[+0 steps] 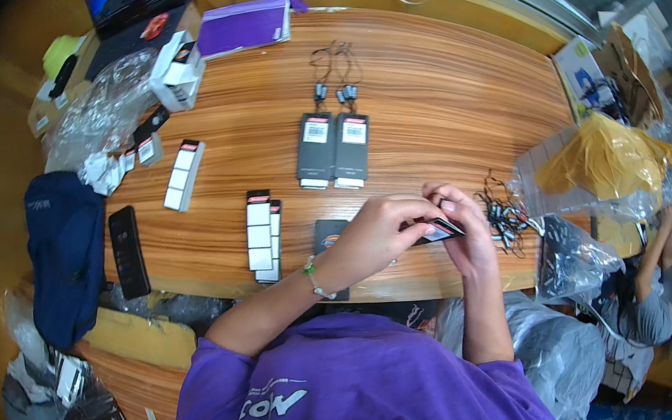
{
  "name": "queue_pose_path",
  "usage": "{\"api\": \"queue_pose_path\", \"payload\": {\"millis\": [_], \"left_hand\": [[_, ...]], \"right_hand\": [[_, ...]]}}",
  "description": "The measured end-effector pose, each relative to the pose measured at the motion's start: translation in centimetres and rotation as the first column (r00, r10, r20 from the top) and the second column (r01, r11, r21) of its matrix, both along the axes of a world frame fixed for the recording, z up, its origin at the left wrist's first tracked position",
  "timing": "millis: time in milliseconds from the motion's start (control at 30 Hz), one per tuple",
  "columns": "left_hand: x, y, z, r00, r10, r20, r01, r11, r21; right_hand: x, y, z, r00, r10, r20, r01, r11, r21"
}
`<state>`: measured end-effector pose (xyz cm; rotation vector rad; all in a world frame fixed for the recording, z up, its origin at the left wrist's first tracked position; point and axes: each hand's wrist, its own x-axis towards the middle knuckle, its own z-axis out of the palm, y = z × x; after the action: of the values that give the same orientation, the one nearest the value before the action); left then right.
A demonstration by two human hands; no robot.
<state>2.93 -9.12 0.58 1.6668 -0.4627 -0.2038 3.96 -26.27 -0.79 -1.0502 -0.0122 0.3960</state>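
Note:
My left hand (376, 237), with a bracelet at the wrist, is closed on a small dark card-like tag (440, 231) over the table's front part. On the tag's other side my right hand (464, 219) grips it too, fingers bent around its edge. Partly hidden by my left wrist lies a stack of dark tags (327, 233). Farther back are two stacks of grey hang tags (313, 146) with white stickers and black cords. A tangle of black cords (506, 213) sits just right of my right hand. Left of my hands are strips of blank white labels (261, 236).
A black phone (128, 252) and a navy pouch (70, 256) lie at the left. Another label strip (184, 175) is near them. At the back stand a white box (178, 76) and a purple folder (243, 28). Plastic bags (609, 167) crowd the right, where another person (654, 303) sits.

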Motion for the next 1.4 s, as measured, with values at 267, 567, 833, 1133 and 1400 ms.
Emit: {"api": "queue_pose_path", "payload": {"millis": [267,567,833,1133,1400], "left_hand": [[-0.6,0.0,0.4,0.991,-0.052,0.127,0.048,0.998,0.029],[-0.8,0.0,0.1,0.995,-0.026,0.094,0.032,0.997,-0.066],[0.9,2.8,2.0,0.983,0.184,0.014,-0.178,0.964,-0.199],[0.6,2.8,2.0,0.981,0.195,-0.004,-0.189,0.950,-0.249],[0.5,3.1,2.2,0.987,0.156,-0.027,-0.157,0.954,-0.257]], "right_hand": [[1.7,-3.4,-1.3,0.992,-0.110,0.057,0.097,0.976,0.196],[3.0,-4.0,3.3,0.993,-0.104,0.058,0.043,0.767,0.641],[1.6,-1.3,3.0,0.848,-0.332,0.414,0.409,0.905,-0.113],[1.4,-0.5,2.1,0.801,-0.348,0.487,0.526,0.797,-0.297],[1.4,-0.2,1.9,0.816,-0.338,0.469,0.511,0.800,-0.314]]}}
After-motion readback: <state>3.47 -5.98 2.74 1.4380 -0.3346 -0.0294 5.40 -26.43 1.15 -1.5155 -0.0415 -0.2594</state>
